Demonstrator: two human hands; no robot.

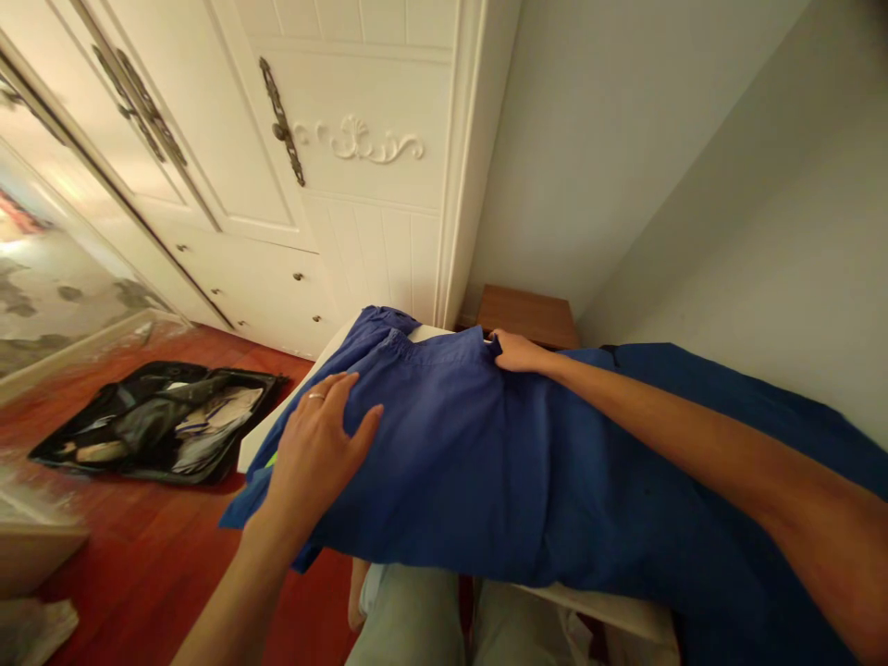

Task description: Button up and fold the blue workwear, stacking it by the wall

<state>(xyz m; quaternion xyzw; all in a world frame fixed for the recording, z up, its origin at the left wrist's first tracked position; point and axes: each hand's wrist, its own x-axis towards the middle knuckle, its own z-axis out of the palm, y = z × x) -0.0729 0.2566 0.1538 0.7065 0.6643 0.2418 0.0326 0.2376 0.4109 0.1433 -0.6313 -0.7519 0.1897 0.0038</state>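
Observation:
A blue garment with a gathered elastic waistband, seemingly trousers [444, 435], lies spread over a white board-like surface [251, 446] in front of me. My right hand [517, 352] reaches across to its far side, with fingers closed around the corner of the waistband. My left hand [326, 425], with a ring on one finger, rests on or just over the left part of the cloth, fingers apart and thumb out. More darker blue cloth [638, 462] stretches right beneath my right forearm. A small yellow-green patch [272, 459] shows beside my left wrist.
An open black suitcase [145, 421] packed with clothes lies on the red floor [131, 555] at left. A white wardrobe [378, 217] stands ahead. A small brown wooden cabinet [527, 313] sits by the wall. My legs [409, 615] are below the board.

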